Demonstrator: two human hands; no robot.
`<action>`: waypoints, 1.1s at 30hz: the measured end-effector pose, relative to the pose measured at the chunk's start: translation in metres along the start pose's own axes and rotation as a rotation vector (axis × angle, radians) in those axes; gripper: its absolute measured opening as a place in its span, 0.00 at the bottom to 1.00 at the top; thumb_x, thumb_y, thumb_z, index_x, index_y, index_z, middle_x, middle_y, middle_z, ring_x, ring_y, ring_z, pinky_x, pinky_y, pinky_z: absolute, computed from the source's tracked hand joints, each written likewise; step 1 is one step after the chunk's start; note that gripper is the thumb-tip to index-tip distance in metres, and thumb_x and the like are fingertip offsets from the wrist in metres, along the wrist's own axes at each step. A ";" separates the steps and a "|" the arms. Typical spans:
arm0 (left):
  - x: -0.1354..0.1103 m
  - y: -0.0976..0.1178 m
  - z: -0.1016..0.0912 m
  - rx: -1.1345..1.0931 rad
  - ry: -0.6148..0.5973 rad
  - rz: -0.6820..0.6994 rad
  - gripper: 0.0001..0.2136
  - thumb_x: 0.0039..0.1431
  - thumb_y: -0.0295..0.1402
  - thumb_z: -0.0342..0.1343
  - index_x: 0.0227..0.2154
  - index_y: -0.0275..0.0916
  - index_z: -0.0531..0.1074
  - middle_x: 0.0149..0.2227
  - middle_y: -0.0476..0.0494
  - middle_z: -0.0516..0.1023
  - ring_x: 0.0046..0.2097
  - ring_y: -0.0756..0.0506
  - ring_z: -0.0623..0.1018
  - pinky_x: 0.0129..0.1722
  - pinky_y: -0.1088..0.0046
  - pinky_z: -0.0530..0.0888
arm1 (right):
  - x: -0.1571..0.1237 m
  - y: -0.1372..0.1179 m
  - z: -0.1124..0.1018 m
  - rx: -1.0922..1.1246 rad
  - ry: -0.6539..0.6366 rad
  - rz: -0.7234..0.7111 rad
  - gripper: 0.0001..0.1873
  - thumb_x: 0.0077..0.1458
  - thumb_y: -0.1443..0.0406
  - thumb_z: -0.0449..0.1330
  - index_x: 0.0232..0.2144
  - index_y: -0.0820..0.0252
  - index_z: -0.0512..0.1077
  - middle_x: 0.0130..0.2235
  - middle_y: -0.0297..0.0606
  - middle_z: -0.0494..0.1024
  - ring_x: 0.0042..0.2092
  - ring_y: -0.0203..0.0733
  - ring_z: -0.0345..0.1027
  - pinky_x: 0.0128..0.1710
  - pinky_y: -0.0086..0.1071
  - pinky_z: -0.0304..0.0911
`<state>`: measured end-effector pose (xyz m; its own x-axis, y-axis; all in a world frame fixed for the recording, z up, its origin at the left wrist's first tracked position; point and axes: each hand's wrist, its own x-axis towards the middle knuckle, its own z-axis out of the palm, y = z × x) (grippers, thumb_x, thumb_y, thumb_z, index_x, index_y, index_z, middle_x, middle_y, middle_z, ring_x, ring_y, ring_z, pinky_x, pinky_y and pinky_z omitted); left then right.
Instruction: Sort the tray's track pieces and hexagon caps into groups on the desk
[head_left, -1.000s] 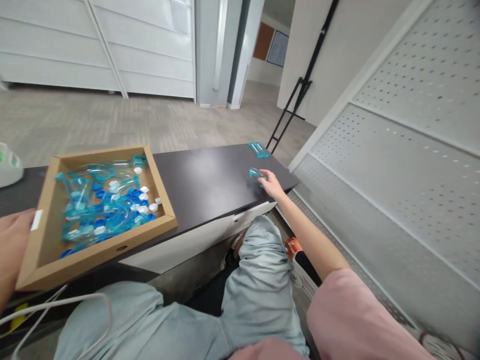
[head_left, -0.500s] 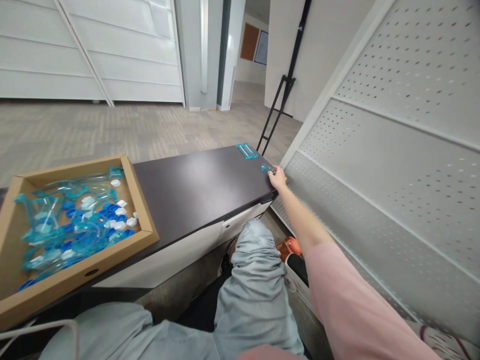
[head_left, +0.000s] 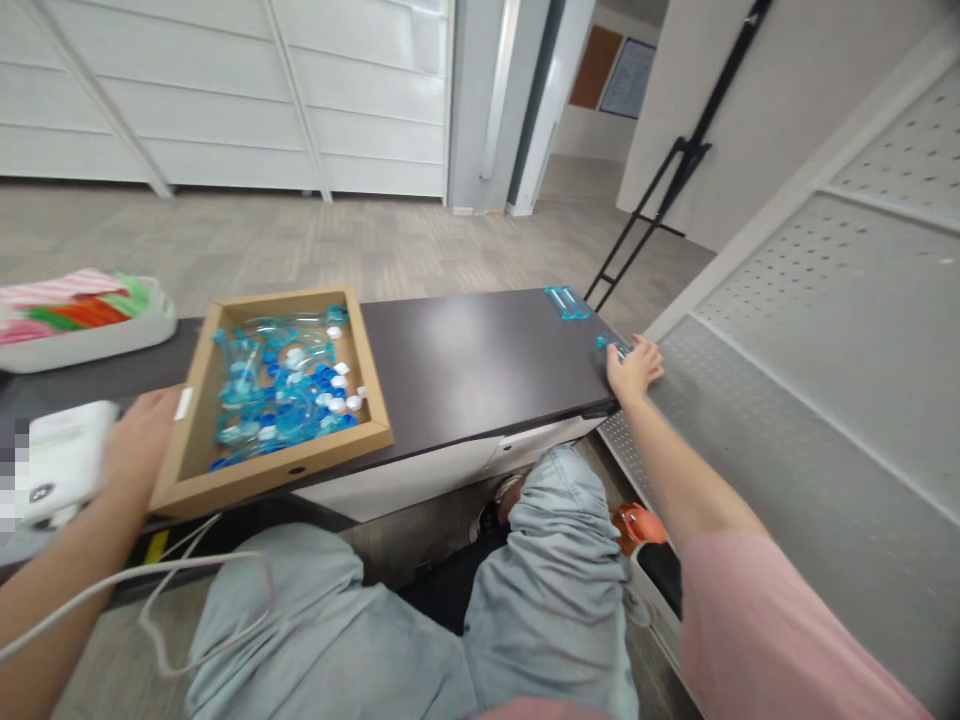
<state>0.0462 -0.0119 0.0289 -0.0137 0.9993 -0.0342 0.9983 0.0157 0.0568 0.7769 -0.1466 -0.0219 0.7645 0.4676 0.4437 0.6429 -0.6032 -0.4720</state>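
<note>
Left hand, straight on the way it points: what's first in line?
Most likely the left wall of the box. The left hand points at it from right beside it, perhaps already touching; this one view leaves the gap and height unclear.

Our right hand [head_left: 635, 366] is at the tabletop's [head_left: 465, 360] right edge, arm [head_left: 679, 475] outstretched. Our left forearm [head_left: 79, 558] crosses the near edge.
</note>
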 end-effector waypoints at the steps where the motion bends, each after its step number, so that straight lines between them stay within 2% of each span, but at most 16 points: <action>1: -0.002 -0.009 0.002 -0.024 0.024 -0.027 0.22 0.80 0.26 0.47 0.70 0.40 0.72 0.73 0.28 0.74 0.72 0.34 0.76 0.69 0.50 0.78 | 0.000 -0.003 0.001 -0.033 -0.013 -0.100 0.34 0.65 0.54 0.58 0.68 0.62 0.69 0.71 0.67 0.70 0.72 0.73 0.59 0.73 0.71 0.52; 2: -0.002 -0.015 0.005 -0.071 0.053 -0.044 0.24 0.77 0.23 0.44 0.69 0.35 0.73 0.73 0.24 0.73 0.72 0.33 0.77 0.68 0.51 0.77 | 0.001 -0.010 0.004 -0.047 -0.030 -0.204 0.34 0.65 0.53 0.59 0.68 0.62 0.69 0.71 0.66 0.69 0.72 0.73 0.59 0.73 0.71 0.51; 4: 0.001 -0.022 0.011 -0.090 0.078 -0.028 0.23 0.76 0.26 0.47 0.68 0.30 0.73 0.73 0.23 0.74 0.70 0.32 0.78 0.68 0.55 0.77 | 0.000 -0.034 0.011 -0.024 -0.031 -0.346 0.33 0.65 0.52 0.60 0.67 0.61 0.69 0.70 0.66 0.69 0.70 0.74 0.60 0.70 0.71 0.54; 7: 0.009 -0.028 0.023 -0.114 0.121 -0.008 0.22 0.78 0.26 0.47 0.68 0.32 0.74 0.74 0.28 0.74 0.70 0.36 0.78 0.69 0.61 0.75 | -0.022 -0.108 0.017 0.088 -0.094 -0.539 0.28 0.68 0.52 0.59 0.64 0.59 0.73 0.65 0.63 0.74 0.65 0.71 0.65 0.65 0.65 0.59; 10: 0.014 -0.033 0.033 -0.133 0.149 -0.007 0.23 0.79 0.27 0.46 0.69 0.34 0.75 0.74 0.27 0.74 0.70 0.34 0.78 0.70 0.58 0.74 | -0.080 -0.210 0.007 0.217 -0.369 -0.835 0.18 0.73 0.52 0.57 0.51 0.55 0.79 0.53 0.54 0.83 0.57 0.63 0.73 0.62 0.58 0.59; 12: 0.016 -0.036 0.038 -0.144 0.159 -0.003 0.23 0.79 0.29 0.47 0.70 0.35 0.76 0.74 0.28 0.74 0.69 0.32 0.78 0.70 0.56 0.74 | -0.132 -0.276 -0.008 0.311 -0.572 -1.032 0.19 0.76 0.49 0.57 0.50 0.53 0.81 0.49 0.47 0.86 0.50 0.55 0.77 0.62 0.54 0.59; 14: 0.018 -0.038 0.042 -0.156 0.171 0.005 0.23 0.79 0.28 0.47 0.70 0.36 0.76 0.74 0.29 0.74 0.69 0.33 0.79 0.70 0.55 0.74 | -0.184 -0.331 -0.025 0.339 -0.774 -1.169 0.22 0.79 0.46 0.55 0.49 0.53 0.81 0.49 0.44 0.87 0.50 0.54 0.80 0.61 0.51 0.60; 16: 0.019 -0.040 0.045 -0.168 0.182 0.011 0.24 0.79 0.28 0.47 0.70 0.37 0.76 0.74 0.29 0.75 0.69 0.32 0.78 0.70 0.54 0.74 | -0.228 -0.374 -0.038 0.280 -0.927 -1.215 0.26 0.81 0.44 0.51 0.50 0.53 0.81 0.53 0.44 0.88 0.55 0.56 0.81 0.59 0.50 0.64; 18: 0.020 -0.042 0.048 -0.180 0.193 0.016 0.23 0.79 0.28 0.47 0.70 0.37 0.76 0.73 0.30 0.76 0.69 0.32 0.78 0.69 0.54 0.74 | -0.260 -0.402 -0.043 0.133 -1.000 -1.185 0.32 0.80 0.39 0.50 0.56 0.56 0.79 0.57 0.51 0.87 0.57 0.62 0.82 0.58 0.51 0.68; 21: 0.021 -0.043 0.050 -0.194 0.212 0.024 0.23 0.78 0.28 0.48 0.69 0.39 0.77 0.72 0.31 0.76 0.69 0.33 0.78 0.69 0.55 0.74 | -0.283 -0.423 -0.038 -0.035 -1.028 -1.117 0.36 0.76 0.38 0.56 0.62 0.62 0.76 0.61 0.61 0.84 0.59 0.69 0.81 0.57 0.53 0.72; 24: 0.021 -0.043 0.052 -0.204 0.227 0.025 0.23 0.77 0.28 0.49 0.68 0.40 0.77 0.72 0.31 0.76 0.69 0.33 0.78 0.69 0.56 0.74 | -0.286 -0.428 -0.028 -0.016 -1.072 -1.059 0.32 0.72 0.45 0.64 0.64 0.62 0.74 0.55 0.57 0.87 0.57 0.67 0.82 0.55 0.50 0.74; 27: 0.021 -0.042 0.052 -0.212 0.236 0.021 0.23 0.77 0.27 0.48 0.68 0.41 0.78 0.72 0.31 0.76 0.69 0.33 0.78 0.69 0.55 0.74 | -0.279 -0.425 -0.022 0.123 -1.163 -0.933 0.25 0.71 0.50 0.67 0.60 0.59 0.75 0.48 0.48 0.87 0.54 0.63 0.82 0.54 0.47 0.74; 29: 0.020 -0.041 0.051 -0.216 0.234 0.017 0.23 0.77 0.28 0.48 0.68 0.41 0.78 0.72 0.31 0.76 0.69 0.33 0.78 0.69 0.55 0.74 | -0.274 -0.423 -0.019 0.284 -1.276 -0.736 0.19 0.70 0.51 0.66 0.54 0.56 0.77 0.45 0.44 0.86 0.50 0.57 0.82 0.47 0.43 0.75; 33: 0.017 -0.039 0.047 -0.214 0.213 0.005 0.23 0.78 0.28 0.47 0.68 0.40 0.77 0.73 0.31 0.76 0.70 0.32 0.77 0.70 0.54 0.73 | -0.263 -0.418 -0.018 0.664 -1.473 -0.201 0.12 0.70 0.53 0.64 0.45 0.54 0.77 0.41 0.38 0.81 0.41 0.45 0.78 0.33 0.33 0.70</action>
<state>0.0098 0.0033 -0.0205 -0.0436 0.9835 0.1755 0.9638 -0.0048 0.2665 0.3060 -0.0290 0.0727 -0.1998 0.9141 -0.3529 0.3403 -0.2730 -0.8998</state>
